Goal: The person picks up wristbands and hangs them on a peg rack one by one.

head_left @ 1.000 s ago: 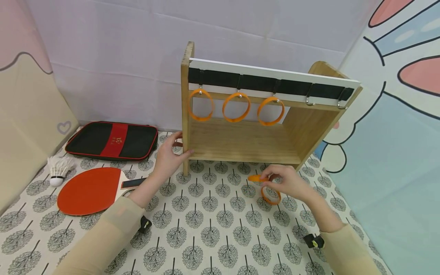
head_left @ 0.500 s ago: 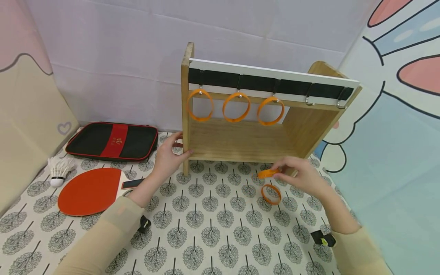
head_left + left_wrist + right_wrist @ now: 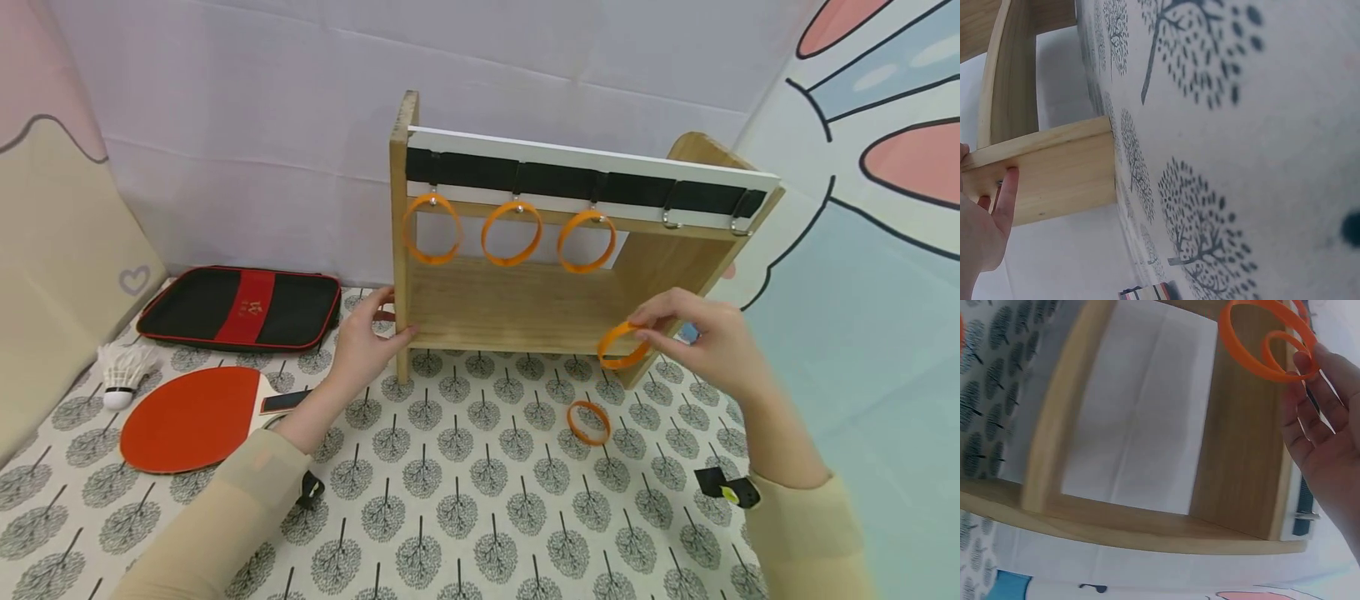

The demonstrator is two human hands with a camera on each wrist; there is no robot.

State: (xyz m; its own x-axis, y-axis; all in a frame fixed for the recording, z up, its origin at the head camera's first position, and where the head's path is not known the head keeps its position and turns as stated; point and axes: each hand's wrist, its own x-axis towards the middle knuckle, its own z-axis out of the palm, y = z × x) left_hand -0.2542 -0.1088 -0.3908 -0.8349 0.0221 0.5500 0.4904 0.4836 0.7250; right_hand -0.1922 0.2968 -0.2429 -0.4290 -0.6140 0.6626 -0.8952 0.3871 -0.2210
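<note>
My left hand grips the left side panel of a wooden rack, thumb at the front; in the left wrist view its fingers lie against the panel. My right hand pinches an orange wristband between thumb and fingertips, in front of the rack's lower right corner. In the right wrist view this wristband overlaps another one behind it. Three similar wristbands hang from hooks along the rack's top bar. Toward the right end, two hooks hold nothing. One more wristband lies on the patterned cloth.
At the left are a black and red case, a red table tennis paddle and a shuttlecock. My left forearm passes over the paddle's handle. Printed fabric walls stand behind and at both sides.
My right hand has lifted the orange wristband off the cloth area and carried it up and to the right, its ring now more upright. My left hand stays on the panel.
</note>
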